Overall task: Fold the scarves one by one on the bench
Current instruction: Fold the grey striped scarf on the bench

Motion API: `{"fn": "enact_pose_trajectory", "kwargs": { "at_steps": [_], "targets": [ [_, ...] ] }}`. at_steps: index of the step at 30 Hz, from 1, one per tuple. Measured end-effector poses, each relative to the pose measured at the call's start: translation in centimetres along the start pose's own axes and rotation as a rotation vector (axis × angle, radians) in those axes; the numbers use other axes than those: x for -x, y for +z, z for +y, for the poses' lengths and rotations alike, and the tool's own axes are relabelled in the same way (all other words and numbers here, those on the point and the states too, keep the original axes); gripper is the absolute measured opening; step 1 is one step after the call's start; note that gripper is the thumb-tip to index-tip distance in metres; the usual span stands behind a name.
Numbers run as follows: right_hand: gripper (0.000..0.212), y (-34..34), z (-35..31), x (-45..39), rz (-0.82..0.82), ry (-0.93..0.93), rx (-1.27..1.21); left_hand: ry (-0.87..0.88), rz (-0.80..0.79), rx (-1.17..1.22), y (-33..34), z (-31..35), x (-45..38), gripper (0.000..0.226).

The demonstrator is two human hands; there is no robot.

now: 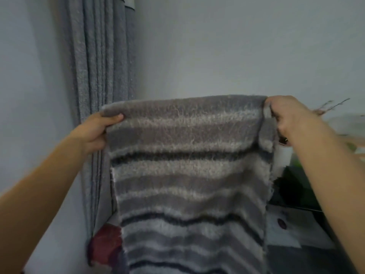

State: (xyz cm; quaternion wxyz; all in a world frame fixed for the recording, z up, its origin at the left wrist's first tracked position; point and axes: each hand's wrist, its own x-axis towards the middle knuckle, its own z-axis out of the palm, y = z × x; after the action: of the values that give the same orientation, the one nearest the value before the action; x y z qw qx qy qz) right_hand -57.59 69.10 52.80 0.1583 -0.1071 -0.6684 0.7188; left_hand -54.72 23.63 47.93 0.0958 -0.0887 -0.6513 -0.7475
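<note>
while the fuzzy grey-and-white striped knitted scarf (187,165) hangs in the air in front of the person, both hands have it by its top edge: the left hand (94,133) pinches the upper left corner with the thumb laid over the front, and the right hand (286,117) clenches the upper right corner, where the cloth bunches into a small fold. its lower part drops out of view at the bottom, probably toward the bench, which the scarf hides. behind it stand a pleated grey curtain (98,56) and a pale wall (237,46). it looks soft, limp and light, with a hairy nap that should grip well; the corners are the right place to hold, kept taut so the edges meet cleanly when folded.
</note>
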Motion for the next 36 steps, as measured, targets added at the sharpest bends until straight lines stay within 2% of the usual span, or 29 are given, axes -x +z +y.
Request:
{"fn": "enact_pose_trajectory", "kwargs": {
  "at_steps": [2, 7, 9, 11, 13, 14, 16, 17, 18, 21, 23, 24, 26, 28, 30, 33, 36],
  "targets": [
    [0.035, 0.0, -0.4, -0.2, 0.037, -0.004, -0.024, 0.065, 0.032, -0.085, 0.8, 3.0, -0.7, 0.017],
    [0.041, 2.3, -2.6, -0.6, 0.092, -0.088, -0.144, 0.208, 0.209, -0.37, 3.1, 8.1, -4.6, 0.014],
    [0.035, 3.5, -3.7, -2.1, 0.103, -0.157, -0.125, 0.266, 0.318, -0.49, 3.5, 9.5, -7.1, 0.02],
    [0.027, 4.9, -4.9, -4.0, 0.154, -0.28, 0.023, 0.279, 0.422, -0.687, 3.0, 11.1, -10.2, 0.03],
    [0.025, 6.1, -5.8, -6.3, 0.253, -0.44, 0.353, 0.216, 0.482, -0.787, 2.8, 12.5, -13.9, 0.04],
    [0.024, 6.7, -6.3, -7.5, 0.295, -0.514, 0.522, 0.167, 0.489, -0.713, 2.7, 13.0, -16.0, 0.037],
    [0.021, 7.6, -7.3, -9.9, 0.37, -0.619, 0.736, 0.051, 0.429, -0.47, 3.6, 13.6, -19.5, 0.008],
    [0.021, 7.9, -7.8, -11.1, 0.404, -0.641, 0.815, 0.009, 0.398, -0.372, 4.2, 13.7, -21.2, 0.006],
    [0.022, 8.2, -8.1, -12.4, 0.427, -0.643, 0.891, -0.015, 0.355, -0.287, 4.5, 13.4, -23.0, 0.012],
    [0.029, 9.2, -8.2, -16.0, 0.461, -0.556, 1.126, -0.115, 0.231, -0.238, 4.3, 10.5, -28.2, 0.025],
    [0.033, 9.3, -7.0, -17.5, 0.496, -0.449, 1.237, -0.194, 0.169, -0.238, 4.6, 7.5, -30.9, 0.027],
    [0.028, 9.9, -5.9, -18.8, 0.493, -0.382, 1.242, -0.217, 0.144, -0.219, 4.6, 5.6, -32.7, 0.033],
    [0.017, 11.3, -4.4, -21.5, 0.461, -0.239, 1.074, -0.216, 0.098, -0.187, 5.0, 2.2, -36.1, 0.041],
    [0.024, 12.4, -4.5, -24.4, 0.428, -0.098, 0.64, -0.173, 0.052, -0.129, 5.8, 0.3, -39.2, 0.041],
    [0.035, 12.9, -5.0, -27.0, 0.426, -0.044, 0.261, -0.095, 0.045, -0.043, 6.1, -0.7, -42.0, 0.042],
    [0.026, 13.3, -3.5, -28.3, 0.371, -0.123, 0.167, -0.017, 0.056, 0.043, 5.9, -2.6, -44.0, 0.041],
    [0.02, 12.5, 1.3, -27.9, 0.271, -0.151, 0.167, -0.073, 0.046, 0.089, 5.1, -6.1, -43.0, 0.034]
  ]
}}
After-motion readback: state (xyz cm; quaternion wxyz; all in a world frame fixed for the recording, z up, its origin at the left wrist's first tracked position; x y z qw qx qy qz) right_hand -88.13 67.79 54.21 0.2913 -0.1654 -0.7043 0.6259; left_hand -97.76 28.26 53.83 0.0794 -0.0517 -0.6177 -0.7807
